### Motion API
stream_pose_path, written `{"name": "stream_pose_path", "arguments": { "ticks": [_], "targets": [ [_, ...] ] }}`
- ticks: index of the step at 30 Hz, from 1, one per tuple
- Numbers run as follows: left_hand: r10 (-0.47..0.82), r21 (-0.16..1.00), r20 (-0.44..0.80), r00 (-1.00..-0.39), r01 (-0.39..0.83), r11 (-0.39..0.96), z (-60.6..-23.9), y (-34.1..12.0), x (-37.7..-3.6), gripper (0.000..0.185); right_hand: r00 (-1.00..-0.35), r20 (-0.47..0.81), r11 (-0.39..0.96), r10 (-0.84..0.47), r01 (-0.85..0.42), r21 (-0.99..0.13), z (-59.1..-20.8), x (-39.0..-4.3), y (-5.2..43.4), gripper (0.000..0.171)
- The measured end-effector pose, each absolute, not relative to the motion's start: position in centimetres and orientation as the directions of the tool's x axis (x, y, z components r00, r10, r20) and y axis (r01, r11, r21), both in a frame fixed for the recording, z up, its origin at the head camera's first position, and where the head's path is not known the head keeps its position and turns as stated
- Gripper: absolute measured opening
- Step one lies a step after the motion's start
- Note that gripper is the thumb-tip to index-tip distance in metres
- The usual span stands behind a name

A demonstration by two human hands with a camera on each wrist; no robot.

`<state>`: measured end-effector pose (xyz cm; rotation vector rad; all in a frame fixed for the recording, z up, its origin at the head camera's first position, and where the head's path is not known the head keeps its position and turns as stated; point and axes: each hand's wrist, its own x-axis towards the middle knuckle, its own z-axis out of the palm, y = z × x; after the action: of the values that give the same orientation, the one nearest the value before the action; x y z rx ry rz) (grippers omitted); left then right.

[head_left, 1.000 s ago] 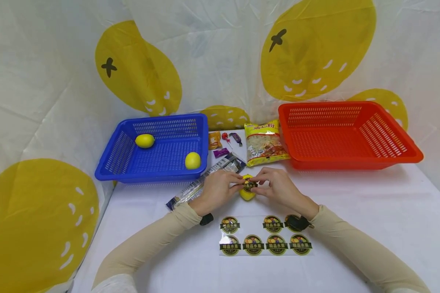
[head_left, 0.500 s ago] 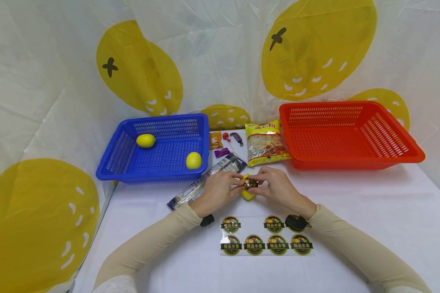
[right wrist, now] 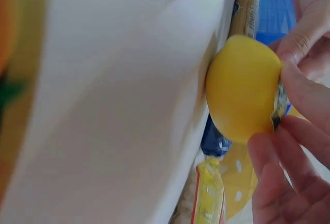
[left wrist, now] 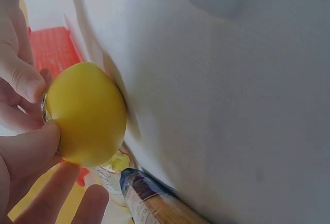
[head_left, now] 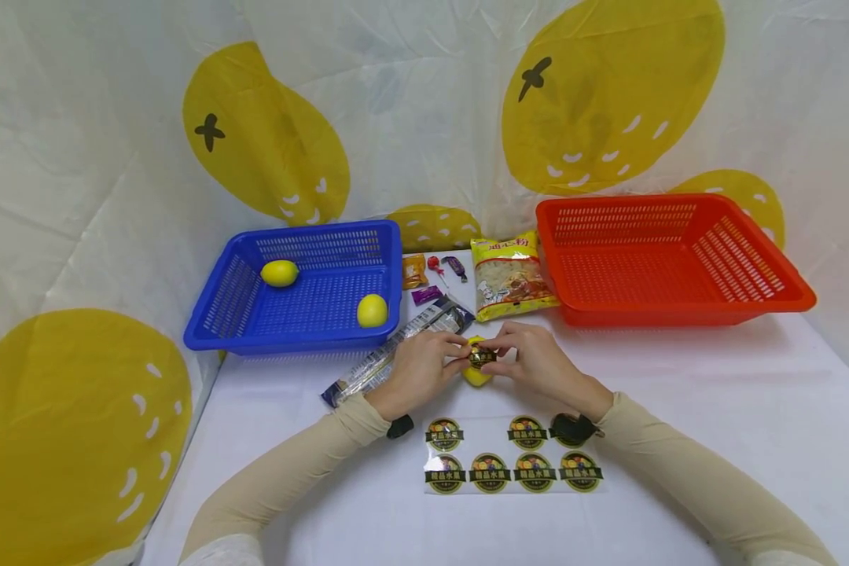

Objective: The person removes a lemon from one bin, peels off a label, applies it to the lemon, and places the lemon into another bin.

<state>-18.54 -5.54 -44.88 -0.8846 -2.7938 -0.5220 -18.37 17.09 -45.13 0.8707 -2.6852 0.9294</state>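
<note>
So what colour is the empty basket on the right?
Red basket, clearest in the head view.

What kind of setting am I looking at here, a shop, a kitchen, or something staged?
Probably a staged tabletop set, not a real shop: a lemon-print backdrop encloses a white-covered table, with a blue basket and a red basket set out and a sticker sheet laid flat in front.

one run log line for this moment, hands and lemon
left hand: holds lemon | right hand: presses sticker onto lemon | lemon: on table | blue basket: two lemons | red basket: nothing seen inside
</note>
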Motion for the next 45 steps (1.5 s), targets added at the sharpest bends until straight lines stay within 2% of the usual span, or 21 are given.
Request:
{"name": "stream_pose_path", "arguments": {
  "ticks": [7,11,23,35,45],
  "targets": [
    [0.510,0.307,0.242,-0.825,0.564,0.767,-45.0,-5.7,-18.5,0.023,-0.821,0.339,0.608,-0.460,-0.569,-0.553,-45.2,-18.7,17.6,0.016],
    [0.511,0.313,0.251,-0.822,0.568,0.761,-45.1,-5.7,-18.7,0.022,-0.820,0.357,0.595,-0.447,-0.571,-0.566,-45.4,-18.9,17.5,0.010],
    [0.515,0.326,0.271,-0.813,0.581,0.746,-45.1,-5.7,-18.8,0.023,-0.835,0.314,0.591,-0.453,-0.545,-0.595,-45.5,-19.4,18.0,0.013],
    [0.520,0.326,0.297,-0.801,0.597,0.733,-45.4,-5.9,-18.9,0.023,-0.841,0.338,0.621,-0.423,-0.541,-0.568,-45.6,-19.6,17.6,0.012],
    [0.515,0.307,0.293,-0.806,0.589,0.748,-45.3,-5.7,-18.6,0.022,-0.846,0.310,0.628,-0.434,-0.531,-0.569,-45.5,-19.1,17.9,0.013]
  ]
}}
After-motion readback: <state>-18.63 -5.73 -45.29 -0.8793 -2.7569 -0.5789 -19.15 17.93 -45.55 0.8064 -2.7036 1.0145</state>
